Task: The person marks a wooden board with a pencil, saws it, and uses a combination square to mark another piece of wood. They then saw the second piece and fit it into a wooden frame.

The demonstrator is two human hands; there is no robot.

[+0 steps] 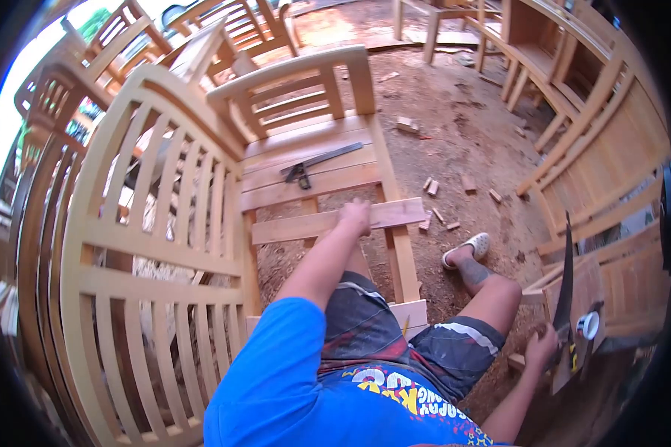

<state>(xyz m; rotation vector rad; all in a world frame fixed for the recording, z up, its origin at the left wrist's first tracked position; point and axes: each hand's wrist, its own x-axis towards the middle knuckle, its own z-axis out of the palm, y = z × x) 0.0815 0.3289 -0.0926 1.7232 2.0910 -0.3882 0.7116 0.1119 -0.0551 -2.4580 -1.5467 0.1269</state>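
My left hand (356, 217) grips a loose wooden board (298, 227) that lies crosswise over the open frame of a slatted wooden bench (313, 138). Out to the right, my right hand (542, 347) is closed at the lower end of a handsaw (565, 287), whose dark blade points up; its handle is mostly hidden. On the seat slats beyond the board rests a combination square (322, 158). A pencil (406, 323) lies on a short slat (412, 311) between my legs.
A slatted backrest (160, 257) rises along my left. Beside my right hand are a white round container (589, 325) and a yellow-and-black tool (573, 356). Wood offcuts (433, 187) litter the dirt floor. Unfinished chairs (238, 30) and wooden furniture (533, 45) stand around.
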